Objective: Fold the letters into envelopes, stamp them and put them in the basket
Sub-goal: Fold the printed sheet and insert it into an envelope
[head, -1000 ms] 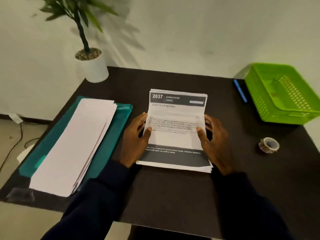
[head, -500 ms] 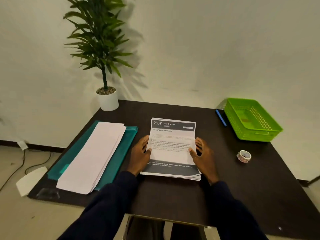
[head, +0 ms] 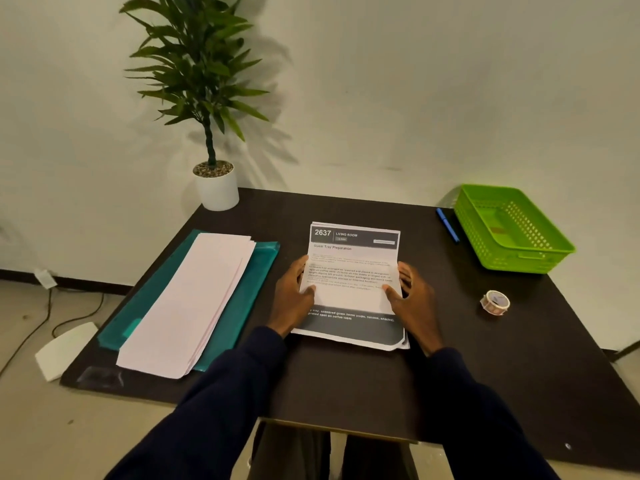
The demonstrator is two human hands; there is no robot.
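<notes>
Letters at the middle of the desk.
Envelopes lie on a folder to the left; potted plant behind them; basket, pen and tape roll to the right.

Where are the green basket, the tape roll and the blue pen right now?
green basket (head: 519, 259), head view, on its near perforated wall.
tape roll (head: 491, 309), head view, on its outer side band.
blue pen (head: 447, 225), head view, on the middle of its barrel.
</notes>
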